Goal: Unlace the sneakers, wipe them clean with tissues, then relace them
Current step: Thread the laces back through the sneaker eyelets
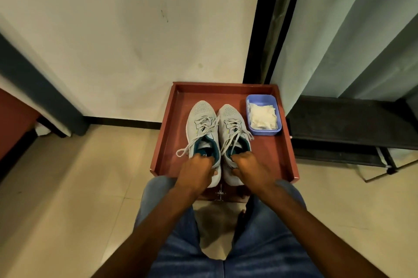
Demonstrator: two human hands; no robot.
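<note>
red tray (287,142) sitting on tile floor (67,187) w/ blue tub (279,124) inside; black rack (339,126) standing right, beside curtain (339,29).

The sneakers (204,124) are grey knit cloth, matt, with a perforated mesh over the toes and a teal cloth lining at the collars. Their laces (194,139) are flat woven cord, pale grey and dull. The tray (168,124) looks like painted wood or board, red-brown, smooth with a faint sheen. The tub (279,117) is smooth lilac plastic, slightly glossy. The tissues (263,116) in it are soft, crumpled white paper. The floor (67,187) is glossy beige tile. The jeans (181,243) are blue denim, matt.
</note>
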